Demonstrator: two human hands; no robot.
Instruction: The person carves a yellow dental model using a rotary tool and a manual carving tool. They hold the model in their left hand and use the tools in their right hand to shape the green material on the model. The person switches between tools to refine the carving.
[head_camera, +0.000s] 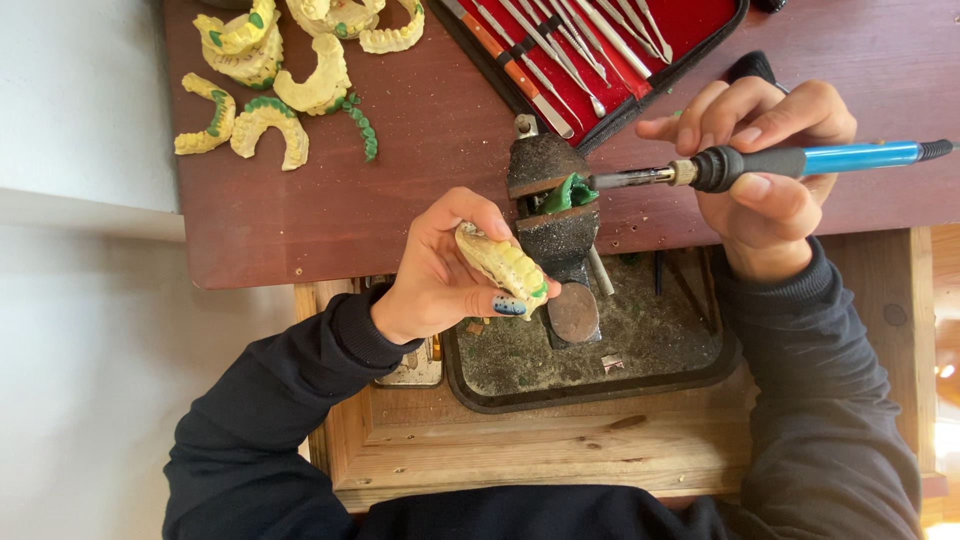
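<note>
Above brown table (330, 215): left hand (440, 275) gripping dental cast (503, 265), right hand (765, 165) gripping heated tool (800, 162).

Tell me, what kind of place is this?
Probably a dental technician's workbench: yellow dental casts lie on the table, a red-lined case of metal hand instruments is open, and the right hand holds a heated wax tool.

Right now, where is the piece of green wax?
In the head view, the green wax sits clamped in the small dark vise at the table's front edge, touched by the tip of the heated tool held in the right hand.
</note>
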